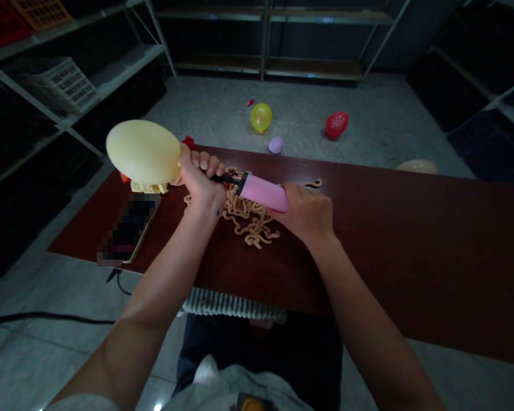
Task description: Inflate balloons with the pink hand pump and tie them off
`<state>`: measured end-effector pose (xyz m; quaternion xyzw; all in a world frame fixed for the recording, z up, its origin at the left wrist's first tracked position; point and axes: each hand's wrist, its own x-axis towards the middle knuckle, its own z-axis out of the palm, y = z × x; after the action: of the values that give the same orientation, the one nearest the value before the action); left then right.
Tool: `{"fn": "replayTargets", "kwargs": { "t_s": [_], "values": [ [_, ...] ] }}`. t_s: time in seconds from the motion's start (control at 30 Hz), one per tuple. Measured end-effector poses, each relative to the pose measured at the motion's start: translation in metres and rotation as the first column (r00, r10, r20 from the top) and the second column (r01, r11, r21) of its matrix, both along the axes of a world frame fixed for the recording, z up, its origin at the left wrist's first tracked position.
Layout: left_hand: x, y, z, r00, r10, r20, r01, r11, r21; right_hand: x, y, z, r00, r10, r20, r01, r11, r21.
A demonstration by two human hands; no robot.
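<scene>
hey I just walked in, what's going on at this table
A person is holding a pink pump in the right hand. The left hand grips a swollen pale yellow balloon by its neck, together with the pump's black rod; the hand hides where they meet. Beneath, a heap of tan curly strands lies on the dark red table, with a phone to the left. Yellow, purple and red balloons rest on the floor beyond.
</scene>
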<state>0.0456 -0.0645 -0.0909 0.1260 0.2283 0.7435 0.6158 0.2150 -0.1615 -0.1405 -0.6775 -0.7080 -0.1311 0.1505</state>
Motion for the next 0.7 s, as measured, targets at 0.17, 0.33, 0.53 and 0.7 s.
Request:
{"fn": "replayTargets", "kwargs": {
  "t_s": [0.17,0.33,0.53,0.7],
  "values": [
    [0.016,0.001,-0.011,1.0,0.003,-0.031,-0.003,1.0,-0.013,-0.003,0.004,-0.006,0.998,-0.016,-0.053,0.015,1.0,-0.023],
    [0.003,0.018,-0.021,0.999,0.051,-0.009,-0.051,0.998,-0.036,-0.002,0.008,-0.005,1.0,-0.01,-0.027,0.011,1.0,0.026],
    [-0.026,0.034,-0.019,0.993,0.112,0.043,-0.107,0.99,-0.095,0.015,0.006,-0.007,0.998,-0.019,0.056,0.016,0.998,0.066],
    [-0.048,0.041,-0.011,0.976,0.188,0.107,-0.166,0.969,-0.185,0.034,0.004,-0.005,0.992,-0.042,0.122,0.029,0.994,0.106]
  ]
}}
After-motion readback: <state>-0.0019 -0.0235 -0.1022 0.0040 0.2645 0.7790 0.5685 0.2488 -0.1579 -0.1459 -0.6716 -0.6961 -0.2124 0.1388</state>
